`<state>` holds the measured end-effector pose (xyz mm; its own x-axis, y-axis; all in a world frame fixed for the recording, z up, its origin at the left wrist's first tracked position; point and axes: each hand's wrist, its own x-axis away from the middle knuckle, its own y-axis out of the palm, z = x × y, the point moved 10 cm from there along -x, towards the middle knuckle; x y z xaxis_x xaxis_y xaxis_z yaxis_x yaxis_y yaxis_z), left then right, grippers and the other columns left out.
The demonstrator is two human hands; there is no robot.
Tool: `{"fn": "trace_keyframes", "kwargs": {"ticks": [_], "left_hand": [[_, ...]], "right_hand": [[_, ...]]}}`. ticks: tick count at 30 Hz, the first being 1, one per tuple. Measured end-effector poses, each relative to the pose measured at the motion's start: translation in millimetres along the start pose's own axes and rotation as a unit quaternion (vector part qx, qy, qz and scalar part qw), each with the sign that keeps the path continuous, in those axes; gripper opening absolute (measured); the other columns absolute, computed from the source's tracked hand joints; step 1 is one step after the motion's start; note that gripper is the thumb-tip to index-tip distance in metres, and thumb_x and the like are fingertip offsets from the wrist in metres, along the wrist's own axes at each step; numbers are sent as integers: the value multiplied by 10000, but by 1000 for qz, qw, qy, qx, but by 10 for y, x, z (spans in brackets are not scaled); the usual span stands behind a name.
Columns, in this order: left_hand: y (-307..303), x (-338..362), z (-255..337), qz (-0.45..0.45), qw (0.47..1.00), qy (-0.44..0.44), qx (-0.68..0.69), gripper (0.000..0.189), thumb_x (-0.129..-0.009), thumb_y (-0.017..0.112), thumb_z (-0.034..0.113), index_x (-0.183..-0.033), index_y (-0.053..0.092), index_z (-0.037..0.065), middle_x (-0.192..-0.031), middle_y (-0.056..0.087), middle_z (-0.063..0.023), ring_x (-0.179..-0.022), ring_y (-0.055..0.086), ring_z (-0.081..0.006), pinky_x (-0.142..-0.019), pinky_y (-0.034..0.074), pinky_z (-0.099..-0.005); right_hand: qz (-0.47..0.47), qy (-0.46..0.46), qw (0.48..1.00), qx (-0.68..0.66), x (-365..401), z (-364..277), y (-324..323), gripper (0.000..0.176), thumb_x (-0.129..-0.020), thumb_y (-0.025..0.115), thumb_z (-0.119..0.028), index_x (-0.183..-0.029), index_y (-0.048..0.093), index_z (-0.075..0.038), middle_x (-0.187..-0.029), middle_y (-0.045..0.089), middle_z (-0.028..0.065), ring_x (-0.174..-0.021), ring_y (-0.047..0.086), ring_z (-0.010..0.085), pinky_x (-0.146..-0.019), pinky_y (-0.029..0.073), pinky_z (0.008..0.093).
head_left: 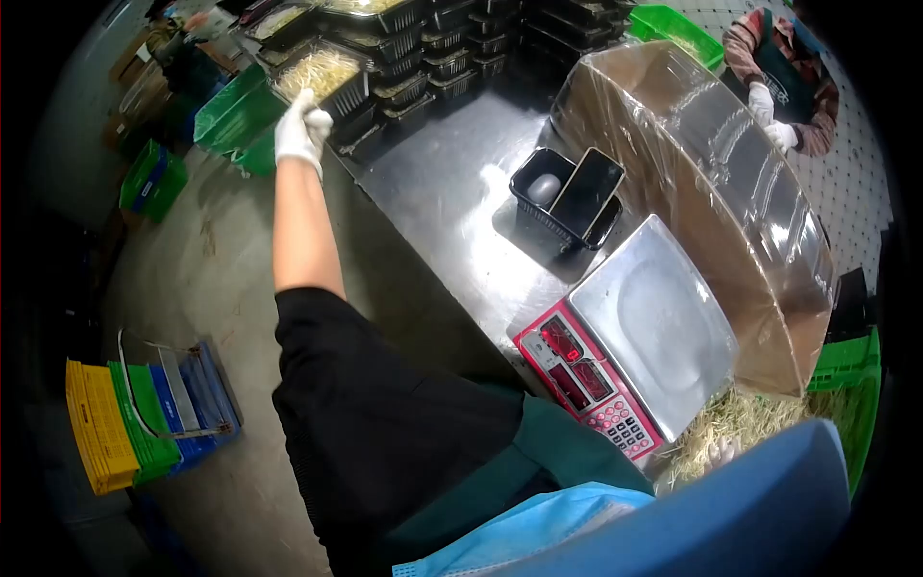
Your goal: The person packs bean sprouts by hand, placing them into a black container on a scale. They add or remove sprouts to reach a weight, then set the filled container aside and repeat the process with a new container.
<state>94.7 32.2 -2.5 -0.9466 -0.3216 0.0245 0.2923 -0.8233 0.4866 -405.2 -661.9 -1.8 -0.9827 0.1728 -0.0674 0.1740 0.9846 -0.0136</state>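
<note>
My left hand (pixel 303 133), in a white glove, is stretched far out to the upper left. Its fingers are closed at the near edge of a black plastic tray of bean sprouts (pixel 320 73), which sits on top of other trays. Low on the right, a pale bit of what looks like my right hand (pixel 721 451) shows among loose sprouts (pixel 745 428). The blue shape in front covers most of it, so its fingers cannot be made out. Between the hands is a red scale (pixel 586 375) with a bare metal plate (pixel 659 322).
Stacked black trays (pixel 394 48) fill the table's far end. A black container (pixel 541 207) holds a phone (pixel 588 192). A plastic-lined box (pixel 711 183) stands to the right. A co-worker (pixel 784 82) in white gloves stands beyond. Coloured crates (pixel 144 413) are on the floor at left.
</note>
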Motion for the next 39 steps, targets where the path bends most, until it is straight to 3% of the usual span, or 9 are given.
{"fn": "trace_keyframes", "kwargs": {"ticks": [2, 6, 11, 13, 25, 29, 30, 35, 39], "left_hand": [[-145, -159, -192, 84, 994, -65, 30, 374, -784, 748, 375, -796, 520, 80, -667, 552, -55, -524, 543, -181, -483, 507, -287], [425, 317, -230, 19, 993, 35, 112, 739, -888, 618, 371, -1394, 277, -46, -1466, 281, -197, -1347, 323, -327, -1046, 406, -506], [1519, 1570, -1367, -276, 960, -37, 21, 633, -795, 514, -28, -1382, 292, -108, -1394, 368, -311, -1225, 468, -420, -947, 466, -382], [2058, 2278, -1612, -285, 958, -41, 3, 679, -728, 489, -114, -1374, 281, -125, -1385, 371, -315, -1260, 427, -410, -1087, 361, -456], [3527, 5166, -1951, -527, 843, -99, -33, 693, -845, 490, -17, -1471, 195, 17, -1449, 321, -213, -1320, 373, -360, -1062, 365, -455], [3999, 6449, -2490, -645, 731, -208, -84, 668, -885, 551, 138, -1470, 245, 35, -1412, 415, -169, -1255, 447, -257, -1027, 369, -356], [4068, 6836, -2592, -620, 709, -332, -57, 758, -875, 592, 155, -1496, 165, 68, -1441, 373, -147, -1283, 402, -243, -1043, 346, -351], [3964, 6701, -2856, -412, 828, -381, -7, 558, -835, 637, 130, -1331, 392, 63, -1159, 564, -110, -1037, 581, -241, -897, 486, -377], [3689, 5641, -2292, -350, 917, -172, -80, 583, -859, 630, 188, -1370, 385, 48, -1231, 541, -113, -1057, 584, -232, -888, 505, -359]], "right_hand": [[133, 10, 987, 86, 63, -239, -111, 519, -962, 530, -235, -1435, 355, -114, -1309, 500, 114, -992, 540, 143, -872, 438, 281], [373, 161, 855, 322, 827, 736, -1565, 517, -963, 497, -124, -1449, 324, -90, -1300, 510, 108, -1013, 542, 185, -887, 431, 265], [584, 126, 481, 641, 2250, -80, -1754, 490, -852, 601, -187, -1292, 480, -8, -1314, 490, 234, -1137, 538, 354, -949, 437, 395], [590, 441, 366, 569, 2712, -287, -1716, 491, -852, 593, -358, -1198, 553, -11, -1224, 542, 242, -1118, 541, 396, -954, 442, 439], [633, 250, 505, 531, 3444, -467, -2062, 275, -792, 717, -250, -830, 610, -1, -825, 629, 168, -787, 609, 334, -684, 464, 391], [457, -76, 761, 454, 2376, -528, -1734, 131, -808, 702, -83, -936, 728, -85, -848, 692, 73, -703, 632, 161, -637, 505, 286], [366, 145, 847, 357, 2062, -165, -1747, 104, -835, 647, -118, -903, 725, -103, -820, 689, 54, -727, 652, 137, -609, 502, 273], [77, -213, 817, 530, 976, -425, -759, 545, -758, 668, -249, -1249, 543, -46, -1088, 631, 123, -971, 630, 281, -805, 520, 332], [206, -84, 805, 549, 787, -397, -1688, 987, -621, 822, -328, -1413, 326, -12, -1386, 449, 188, -1251, 479, 301, -1031, 407, 361]]}}
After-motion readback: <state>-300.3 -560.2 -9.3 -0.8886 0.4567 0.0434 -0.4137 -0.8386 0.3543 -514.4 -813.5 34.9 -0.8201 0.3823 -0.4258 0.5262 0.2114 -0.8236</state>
